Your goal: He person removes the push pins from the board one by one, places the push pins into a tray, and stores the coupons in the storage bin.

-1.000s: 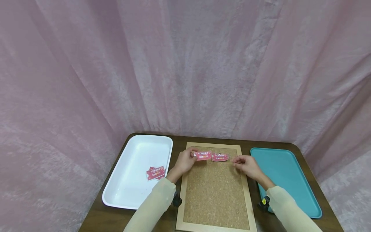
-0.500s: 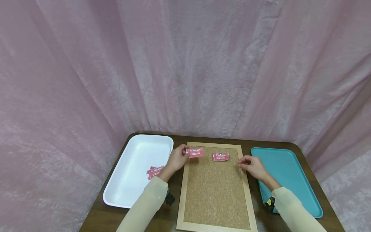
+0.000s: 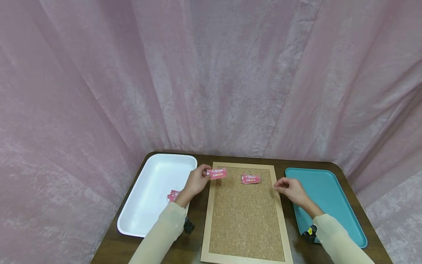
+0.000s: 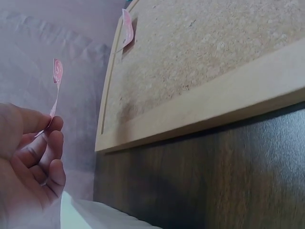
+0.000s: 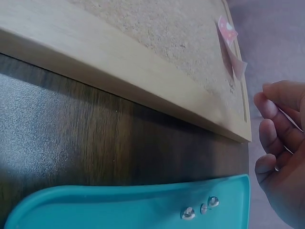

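Observation:
My left hand [image 3: 195,181] pinches a red-and-white paper coupon [image 3: 217,173] between thumb and forefinger. It is above the top left corner of the framed corkboard [image 3: 245,220]. In the left wrist view that held coupon [image 4: 57,76] appears edge-on and slightly curled, apart from the board. A second coupon [image 3: 251,178] is on the upper part of the cork; its edges bend up off the surface, as the right wrist view shows. Just past the board's right frame is my right hand [image 3: 294,190], fingers loosely curled, thumb near forefinger. Nothing shows between those fingertips.
Left of the board stands a white tray [image 3: 126,220] with coupons [image 3: 172,197] partly covered by my left arm. A teal tray [image 3: 333,205] is at the right; small silver pins [image 5: 189,213] lie in it. A pink curtain [image 3: 211,80] hangs behind the dark wooden table.
My left hand has drawn its coupon leftward, away from the one on the cork. My right hand has shifted right, from beside that coupon to past the frame.

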Demonstrator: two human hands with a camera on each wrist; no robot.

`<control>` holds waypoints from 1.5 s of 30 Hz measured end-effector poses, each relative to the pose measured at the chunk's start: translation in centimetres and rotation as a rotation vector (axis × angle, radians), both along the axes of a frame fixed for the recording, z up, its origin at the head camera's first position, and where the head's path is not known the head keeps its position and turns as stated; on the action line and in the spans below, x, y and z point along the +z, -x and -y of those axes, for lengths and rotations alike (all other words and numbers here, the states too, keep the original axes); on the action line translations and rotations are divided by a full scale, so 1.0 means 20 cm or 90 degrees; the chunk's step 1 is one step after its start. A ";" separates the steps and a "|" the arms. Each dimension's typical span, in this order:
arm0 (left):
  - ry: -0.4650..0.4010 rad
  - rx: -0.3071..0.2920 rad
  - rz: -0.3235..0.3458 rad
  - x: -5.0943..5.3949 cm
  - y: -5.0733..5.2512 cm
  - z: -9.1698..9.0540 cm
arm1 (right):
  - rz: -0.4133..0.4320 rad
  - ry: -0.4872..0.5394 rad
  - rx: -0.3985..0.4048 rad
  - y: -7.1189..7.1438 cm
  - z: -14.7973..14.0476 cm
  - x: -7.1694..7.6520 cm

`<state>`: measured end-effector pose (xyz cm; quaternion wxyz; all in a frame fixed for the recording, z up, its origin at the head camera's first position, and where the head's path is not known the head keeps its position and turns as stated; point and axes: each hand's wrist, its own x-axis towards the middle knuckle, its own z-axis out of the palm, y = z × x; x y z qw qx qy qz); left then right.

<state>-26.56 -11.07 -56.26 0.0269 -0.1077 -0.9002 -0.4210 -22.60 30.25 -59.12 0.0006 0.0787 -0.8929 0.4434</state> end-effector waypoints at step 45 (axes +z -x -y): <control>0.011 0.079 0.031 -0.02 -0.06 0.29 | 0.006 -0.025 -0.014 -0.08 -0.18 -0.02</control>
